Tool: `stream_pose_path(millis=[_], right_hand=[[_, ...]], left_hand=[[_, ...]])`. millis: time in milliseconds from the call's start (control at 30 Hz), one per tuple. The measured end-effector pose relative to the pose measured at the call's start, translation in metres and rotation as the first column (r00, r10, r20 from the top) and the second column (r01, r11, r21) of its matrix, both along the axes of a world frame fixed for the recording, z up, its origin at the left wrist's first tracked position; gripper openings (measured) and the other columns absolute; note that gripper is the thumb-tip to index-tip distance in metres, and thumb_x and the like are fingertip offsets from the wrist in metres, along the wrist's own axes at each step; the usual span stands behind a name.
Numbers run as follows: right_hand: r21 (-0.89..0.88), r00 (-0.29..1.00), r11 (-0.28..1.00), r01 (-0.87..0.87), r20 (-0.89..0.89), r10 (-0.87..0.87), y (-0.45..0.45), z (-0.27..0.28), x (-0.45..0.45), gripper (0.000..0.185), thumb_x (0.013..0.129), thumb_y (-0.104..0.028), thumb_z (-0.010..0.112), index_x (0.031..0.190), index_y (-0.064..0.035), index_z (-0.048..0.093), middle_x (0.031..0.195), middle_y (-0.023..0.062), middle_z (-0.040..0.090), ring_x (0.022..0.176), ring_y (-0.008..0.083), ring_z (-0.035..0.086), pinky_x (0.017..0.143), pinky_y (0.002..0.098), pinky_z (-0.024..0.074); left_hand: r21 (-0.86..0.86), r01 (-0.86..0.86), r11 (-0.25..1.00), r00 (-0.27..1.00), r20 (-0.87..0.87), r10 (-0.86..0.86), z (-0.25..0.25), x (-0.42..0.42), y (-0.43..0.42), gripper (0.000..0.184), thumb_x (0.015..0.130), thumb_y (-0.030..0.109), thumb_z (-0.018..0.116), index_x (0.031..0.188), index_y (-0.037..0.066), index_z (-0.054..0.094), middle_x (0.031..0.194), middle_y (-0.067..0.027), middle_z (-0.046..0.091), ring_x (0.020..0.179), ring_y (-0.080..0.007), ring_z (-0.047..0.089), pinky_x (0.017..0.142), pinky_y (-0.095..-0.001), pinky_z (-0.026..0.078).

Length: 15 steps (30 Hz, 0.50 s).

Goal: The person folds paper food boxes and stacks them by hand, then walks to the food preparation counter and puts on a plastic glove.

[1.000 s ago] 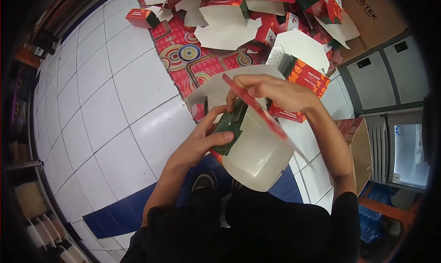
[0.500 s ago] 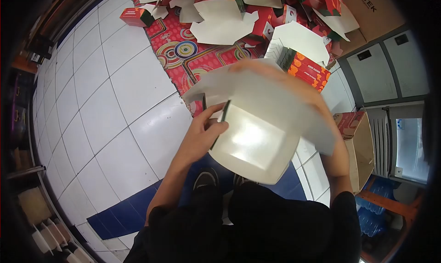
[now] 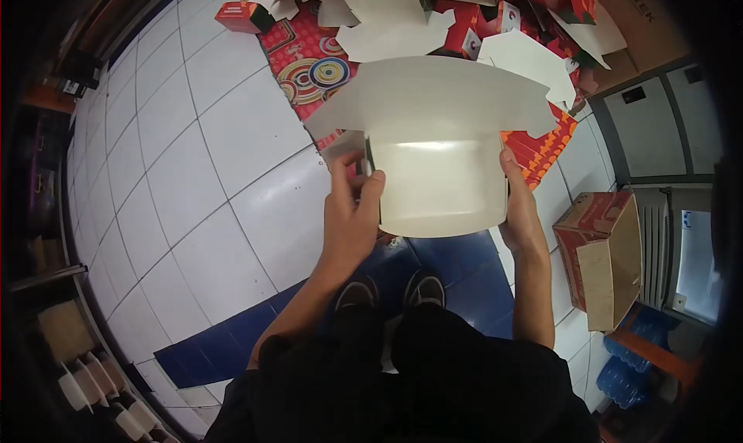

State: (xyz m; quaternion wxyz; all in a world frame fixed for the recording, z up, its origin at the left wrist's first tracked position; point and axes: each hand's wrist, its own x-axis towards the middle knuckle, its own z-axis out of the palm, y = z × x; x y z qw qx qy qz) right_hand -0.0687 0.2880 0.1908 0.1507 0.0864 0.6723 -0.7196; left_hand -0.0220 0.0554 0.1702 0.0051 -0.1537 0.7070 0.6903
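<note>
Tiled floor [image 3: 248, 234], white with a blue band
Carries a red patterned mat [image 3: 306, 44] strewn with red-and-white boxes [image 3: 402, 37]; at right, supports an open cardboard carton [image 3: 604, 277].

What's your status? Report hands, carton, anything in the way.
Left hand and right hand on opposite sides of carton. Carton open, wide flap spread at far side. Loose cartons piled beyond; none blocking either hand.

Place is looking like a shop's back room or packing area; exact kind uncertain. Upper centre: red printed cartons [image 3: 462, 30] are lying heaped on a patterned mat [image 3: 288, 47]. Right: grey cabinet doors [image 3: 648, 129] are standing near an open cardboard box [image 3: 600, 284]. Left: shelving [image 3: 45, 279] is standing beside white floor tiles [image 3: 178, 195].
</note>
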Motion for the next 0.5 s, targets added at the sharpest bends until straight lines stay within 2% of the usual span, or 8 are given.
stream_pose_path(millis=[67,133,167,200,267,300,433,500], right_hand=[[0.05,0.999,0.997,0.053,0.009,-0.054,0.003,0.0,-0.006,0.071,0.107,-0.051,0.041,0.159,-0.0036,0.032,0.159,0.0186,0.039,0.147,0.0284,0.038,0.12,0.039,0.0297],[0.046,0.998,0.997,0.058,0.012,-0.059,0.004,0.0,-0.016,0.07,0.107,-0.05,0.042,0.157,-0.0015,0.034,0.159,0.0188,0.039,0.147,0.0276,0.037,0.12,0.0384,0.029],[0.094,0.997,0.993,0.072,-0.038,-0.069,0.001,-0.001,-0.022,0.068,0.107,-0.049,0.044,0.156,-0.0025,0.037,0.156,0.0191,0.041,0.145,0.0279,0.039,0.119,0.0381,0.0295],[0.14,0.993,0.986,0.09,-0.088,-0.078,-0.002,-0.004,-0.026,0.066,0.106,-0.048,0.046,0.155,-0.0035,0.039,0.154,0.0194,0.043,0.144,0.0282,0.041,0.119,0.0377,0.03],[0.214,0.991,0.972,0.093,-0.114,-0.069,-0.012,-0.01,-0.032,0.063,0.106,-0.047,0.047,0.152,-0.0045,0.041,0.146,0.0194,0.048,0.138,0.028,0.045,0.116,0.0376,0.0324],[0.289,0.988,0.952,0.099,-0.142,-0.06,-0.017,-0.013,-0.034,0.06,0.106,-0.047,0.049,0.149,-0.0055,0.043,0.138,0.0194,0.053,0.131,0.0277,0.05,0.113,0.0376,0.0349],[0.323,0.992,0.942,0.092,-0.109,-0.059,-0.032,-0.024,-0.036,0.054,0.106,-0.045,0.052,0.142,-0.0068,0.046,0.111,0.0125,0.059,0.106,0.0205,0.055,0.098,0.0361,0.0425],[0.307,0.993,0.948,0.082,-0.104,-0.052,-0.03,-0.022,-0.036,0.05,0.106,-0.042,0.052,0.14,-0.0061,0.048,0.111,0.0124,0.059,0.106,0.0196,0.055,0.096,0.0346,0.0432]], left_hand=[[-0.068,0.051,0.996,0.999,0.007,-0.051,-0.002,-0.001,-0.011,0.04,0.104,0.028,0.052,0.132,0.0,0.051,0.111,-0.0143,0.066,0.093,-0.0172,0.06,0.083,-0.0319,0.047],[-0.561,0.074,0.825,0.977,-0.124,-0.172,-0.02,-0.002,-0.028,0.042,0.105,0.031,0.05,0.132,0.0,0.053,0.123,-0.014,0.063,0.103,-0.0186,0.059,0.084,-0.0323,0.047],[-0.405,0.111,0.908,0.99,-0.031,-0.135,-0.02,-0.001,-0.034,0.046,0.106,0.037,0.045,0.133,0.001,0.056,0.132,-0.0121,0.059,0.115,-0.0222,0.056,0.092,-0.0357,0.048],[-0.403,0.108,0.909,0.991,-0.029,-0.13,-0.031,-0.002,-0.035,0.046,0.106,0.037,0.045,0.133,0.001,0.056,0.132,-0.0121,0.059,0.115,-0.0222,0.056,0.092,-0.0357,0.048],[-0.013,0.005,1.0,0.999,-0.053,-0.006,-0.061,-0.007,-0.037,0.05,0.107,0.04,0.04,0.133,0.001,0.056,0.132,-0.0123,0.059,0.121,-0.0241,0.056,0.101,-0.0409,0.047],[0.107,-0.082,0.991,0.996,-0.023,0.085,-0.06,-0.009,-0.032,0.042,0.109,0.032,0.044,0.126,-0.003,0.06,0.122,-0.0144,0.064,0.117,-0.0222,0.058,0.106,-0.0342,0.04],[0.099,-0.053,0.994,0.998,0.038,0.049,-0.07,-0.014,-0.035,0.046,0.108,0.033,0.045,0.131,-0.004,0.059,0.122,-0.0154,0.066,0.119,-0.0214,0.059,0.107,-0.0338,0.04],[0.113,-0.041,0.993,0.999,0.037,0.037,-0.074,-0.014,-0.035,0.045,0.108,0.031,0.048,0.134,-0.004,0.059,0.123,-0.0152,0.067,0.116,-0.0207,0.061,0.104,-0.0329,0.043]])
